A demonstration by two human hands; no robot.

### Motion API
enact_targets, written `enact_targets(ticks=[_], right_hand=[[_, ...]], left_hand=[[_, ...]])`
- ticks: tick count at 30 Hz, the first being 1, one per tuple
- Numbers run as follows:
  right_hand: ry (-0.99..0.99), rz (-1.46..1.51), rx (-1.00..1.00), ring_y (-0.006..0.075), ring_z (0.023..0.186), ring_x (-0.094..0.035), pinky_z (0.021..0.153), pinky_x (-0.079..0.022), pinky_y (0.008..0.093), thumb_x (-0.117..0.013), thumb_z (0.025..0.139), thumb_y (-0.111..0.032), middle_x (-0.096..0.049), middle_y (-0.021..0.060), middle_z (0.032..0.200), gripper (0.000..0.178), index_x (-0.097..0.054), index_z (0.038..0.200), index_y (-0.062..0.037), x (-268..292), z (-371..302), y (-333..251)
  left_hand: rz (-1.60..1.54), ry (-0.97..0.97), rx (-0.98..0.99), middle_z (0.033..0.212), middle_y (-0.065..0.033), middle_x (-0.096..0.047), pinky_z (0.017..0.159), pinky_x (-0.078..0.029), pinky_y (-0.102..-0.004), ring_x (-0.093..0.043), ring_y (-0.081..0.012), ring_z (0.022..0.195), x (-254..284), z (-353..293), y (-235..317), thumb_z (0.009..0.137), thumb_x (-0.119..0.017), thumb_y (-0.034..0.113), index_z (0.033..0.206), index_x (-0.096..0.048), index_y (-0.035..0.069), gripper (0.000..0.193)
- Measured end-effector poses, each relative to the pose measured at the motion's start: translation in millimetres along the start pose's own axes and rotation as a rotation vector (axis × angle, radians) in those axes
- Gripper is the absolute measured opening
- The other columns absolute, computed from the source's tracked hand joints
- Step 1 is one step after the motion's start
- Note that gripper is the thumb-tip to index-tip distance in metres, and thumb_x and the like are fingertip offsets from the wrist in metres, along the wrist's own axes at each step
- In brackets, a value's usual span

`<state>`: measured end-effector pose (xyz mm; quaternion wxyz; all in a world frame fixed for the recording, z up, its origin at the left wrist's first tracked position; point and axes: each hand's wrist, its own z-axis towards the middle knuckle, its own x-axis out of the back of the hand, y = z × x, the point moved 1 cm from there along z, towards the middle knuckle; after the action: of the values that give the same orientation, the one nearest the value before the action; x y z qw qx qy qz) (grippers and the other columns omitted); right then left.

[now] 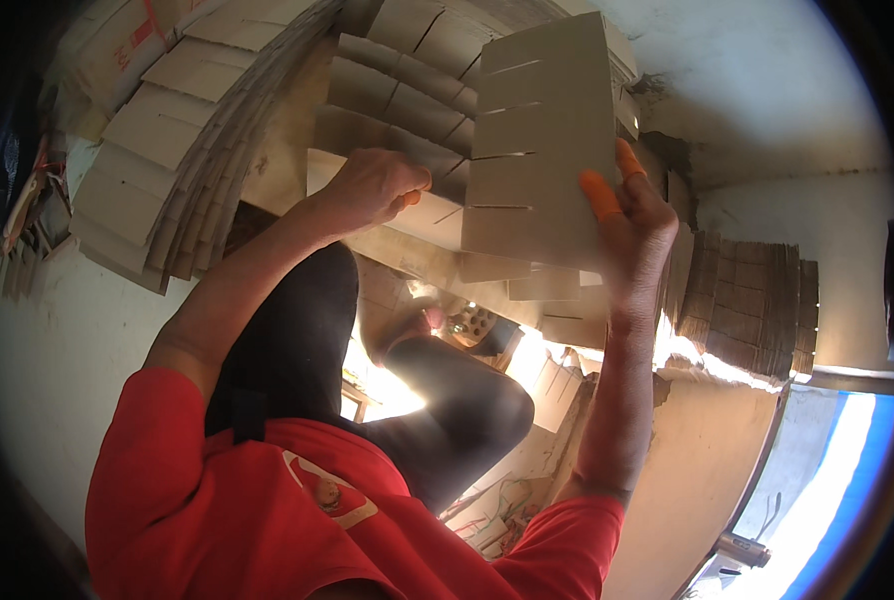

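Note:
My right hand [636, 222] grips the lower right edge of an upright slotted cardboard sheet [547, 150]. Orange covers show on its thumb and a finger. Several short slits run in from the sheet's left edge, and more cardboard shows behind its right edge. My left hand [375, 190] is closed, fingers curled, with a bit of orange at the fingertips; whatever they hold is hidden. It is in front of rows of slotted cardboard strips [392, 110], which lie overlapped and partly behind the sheet.
A long fanned stack of slotted cardboard [157, 140] stands at the left. Bundled cardboard pieces [747, 300] are at the right by the wall. A printed carton [117, 50] sits at the far left. My bent knees [467, 400] are below the work surface.

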<state>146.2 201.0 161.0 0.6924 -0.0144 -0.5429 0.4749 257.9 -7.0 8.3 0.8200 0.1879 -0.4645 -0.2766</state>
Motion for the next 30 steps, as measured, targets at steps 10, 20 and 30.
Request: enact_targets(ticks=[10,20,30], right_hand=[[-0.154,0.005,0.118,0.0101,0.051,-0.038,0.049,-0.038,0.0258,-0.064,0.08,-0.001,-0.046,0.0147,0.058,0.028,-0.062,0.108,0.0042,-30,7,-7],[-0.395,-0.281,0.139,0.0377,0.069,-0.063,0.058,-0.051,0.0403,-0.062,0.077,-0.005,-0.062,0.0226,0.07,0.028,-0.052,0.102,0.0062,-86,-1,14],[-0.519,-0.312,0.186,0.0399,0.072,-0.064,0.06,-0.051,0.0455,-0.057,0.075,0.003,-0.062,0.0251,0.076,0.048,-0.038,0.117,0.017,-82,-20,0]], left_hand=[[-0.018,-0.015,0.035,0.063,-0.0168,-0.056,0.057,-0.044,-0.0434,-0.058,-0.0352,0.064,2,4,1,0.071,-0.066,0.003,0.071,-0.058,0.002,0.008],[0.065,-0.087,0.076,0.071,-0.0122,-0.062,0.062,-0.046,-0.0407,-0.06,-0.0307,0.07,-3,10,-6,0.074,-0.068,0.006,0.084,-0.064,0.004,0.011],[0.033,-0.061,0.044,0.069,-0.0137,-0.061,0.061,-0.046,-0.0432,-0.06,-0.034,0.07,-9,12,11,0.073,-0.065,0.006,0.073,-0.058,0.004,0.007]])
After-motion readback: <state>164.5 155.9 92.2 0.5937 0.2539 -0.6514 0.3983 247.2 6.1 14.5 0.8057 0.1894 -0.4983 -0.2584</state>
